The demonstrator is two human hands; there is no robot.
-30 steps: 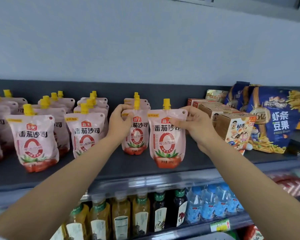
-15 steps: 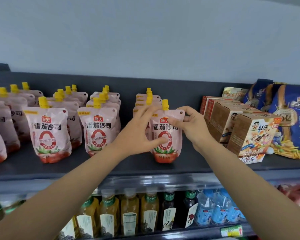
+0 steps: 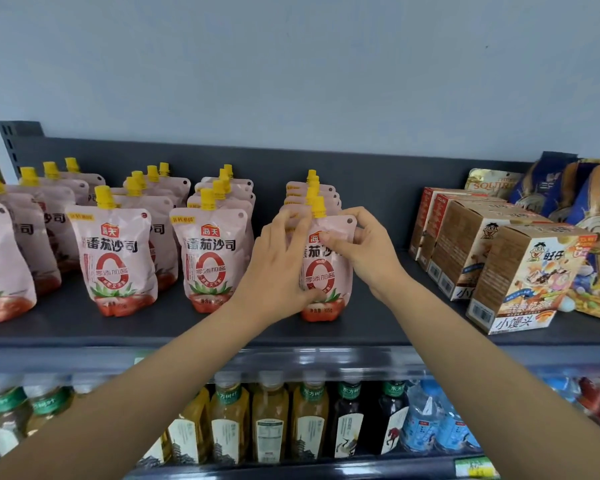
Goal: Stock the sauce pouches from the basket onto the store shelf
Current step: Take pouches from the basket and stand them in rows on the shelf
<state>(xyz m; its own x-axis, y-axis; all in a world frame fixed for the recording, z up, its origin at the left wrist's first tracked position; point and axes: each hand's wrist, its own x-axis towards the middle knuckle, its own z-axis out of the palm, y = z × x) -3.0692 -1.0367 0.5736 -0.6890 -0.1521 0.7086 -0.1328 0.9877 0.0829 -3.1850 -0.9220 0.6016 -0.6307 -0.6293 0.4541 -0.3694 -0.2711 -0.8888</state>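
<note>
The pink soft-plastic sauce pouch [image 3: 326, 282] stands upright on its rounded red base at the front of the right-most row on the dark grey metal store shelf [image 3: 187, 329], just ahead of several pouches of the same kind filed behind it. The right grip [image 3: 364, 254], a bare hand, pinches the pouch's flat upper right corner. Its thumb and forefinger are on the front face and the other fingers curl over the top seam beside the ribbed yellow screw cap [image 3: 318, 206]. The left grip [image 3: 278, 268] lies against the pouch's left side with fingers nearly straight, steadying rather than clasping. I cannot tell whether its fingertips hook behind the edge. I judge the pouch fairly light, with a glossy, somewhat slippery film that gives where the sauce sits and is stiffest along the welded seams and around the spout. The best hold is likely the top seam or the neck under the cap, since squeezing the belly would bulge it and might tip it. The base looks narrow, so a nudge could send it into the neighbouring pink pouches [image 3: 212, 258]. To the right stand stiff brown cardboard snack boxes [image 3: 520, 282], with crinkly blue foil bags [image 3: 596, 216] behind them. Smooth plastic drink bottles [image 3: 271, 420] line the tier below.
</note>
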